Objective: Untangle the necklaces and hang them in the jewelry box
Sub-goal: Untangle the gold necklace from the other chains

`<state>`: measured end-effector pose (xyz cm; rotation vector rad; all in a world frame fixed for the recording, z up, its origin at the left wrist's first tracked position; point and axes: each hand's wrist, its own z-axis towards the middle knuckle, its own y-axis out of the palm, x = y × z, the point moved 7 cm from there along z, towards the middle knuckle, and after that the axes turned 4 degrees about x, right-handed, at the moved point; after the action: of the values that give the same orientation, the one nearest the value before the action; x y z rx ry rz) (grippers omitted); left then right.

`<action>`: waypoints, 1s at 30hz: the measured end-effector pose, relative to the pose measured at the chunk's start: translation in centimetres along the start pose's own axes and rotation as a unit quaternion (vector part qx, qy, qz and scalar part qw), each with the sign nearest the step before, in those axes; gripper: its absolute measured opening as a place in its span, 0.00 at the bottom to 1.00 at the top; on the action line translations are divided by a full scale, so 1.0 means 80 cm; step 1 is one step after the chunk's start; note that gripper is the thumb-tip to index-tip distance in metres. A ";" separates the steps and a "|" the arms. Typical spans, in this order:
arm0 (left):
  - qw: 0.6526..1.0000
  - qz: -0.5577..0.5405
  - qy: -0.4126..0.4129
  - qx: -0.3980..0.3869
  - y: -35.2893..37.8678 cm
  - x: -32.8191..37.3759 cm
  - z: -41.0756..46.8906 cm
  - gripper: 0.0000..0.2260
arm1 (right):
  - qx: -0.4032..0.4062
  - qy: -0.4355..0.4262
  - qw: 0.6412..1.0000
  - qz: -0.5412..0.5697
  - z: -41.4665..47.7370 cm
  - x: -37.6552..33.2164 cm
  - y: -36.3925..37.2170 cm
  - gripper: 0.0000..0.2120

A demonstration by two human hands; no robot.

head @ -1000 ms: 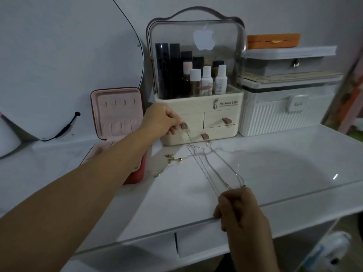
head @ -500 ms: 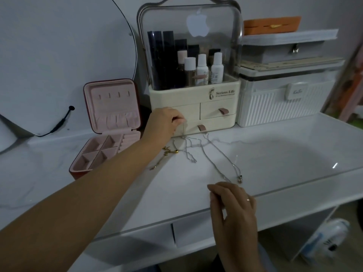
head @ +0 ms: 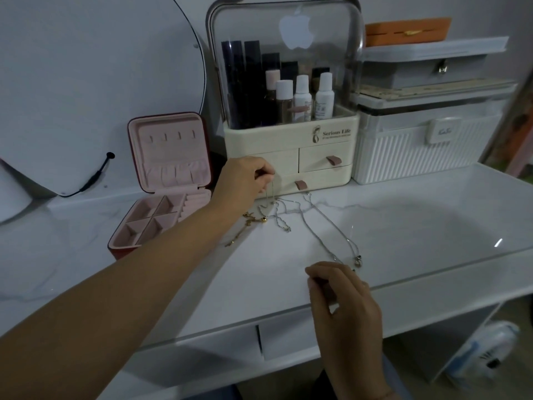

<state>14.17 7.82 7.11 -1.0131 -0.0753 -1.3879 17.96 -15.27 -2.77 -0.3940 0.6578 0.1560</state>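
One open red jewelry box with pink lining (head: pixel 173 151) has four lid hooks (head: pixel 165 137) and four square compartments (head: pixel 144 210). One cream plastic organizer with a clear dome (head: pixel 288 140) holds four small capped bottles (head: pixel 302 96). One gold necklace chain (head: pixel 248 219) lies beside tangled thin silver chains (head: pixel 281 217), number unclear.

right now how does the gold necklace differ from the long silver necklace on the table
Colour: the gold necklace is yellow, the long silver necklace pale grey. Pose: the gold necklace lies bunched beside the left forearm; the long silver necklace stretches in a narrow loop from the cosmetics organizer toward the right hand. Shared: both lie on the table, neither hangs in the jewelry box.
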 end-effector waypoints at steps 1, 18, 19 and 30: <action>1.000 0.001 -0.003 -0.006 0.002 -0.001 -0.002 0.05 | 0.000 0.003 1.000 0.004 0.000 0.000 -0.001 0.13; 0.994 0.053 -0.068 -0.070 0.020 -0.025 -0.019 0.07 | -0.044 -0.010 0.999 -0.030 0.014 -0.007 0.002 0.11; 0.994 0.054 -0.072 -0.069 0.020 -0.026 -0.019 0.07 | -0.045 -0.007 0.999 -0.028 0.014 -0.006 0.002 0.11; 0.990 0.076 -0.088 -0.084 0.021 -0.035 -0.021 0.09 | -0.045 0.000 0.999 -0.016 0.018 -0.010 -0.002 0.09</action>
<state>14.00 8.65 3.55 -1.2552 -0.0110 -1.1784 18.21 -14.83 -1.18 -0.4900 0.6451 0.1559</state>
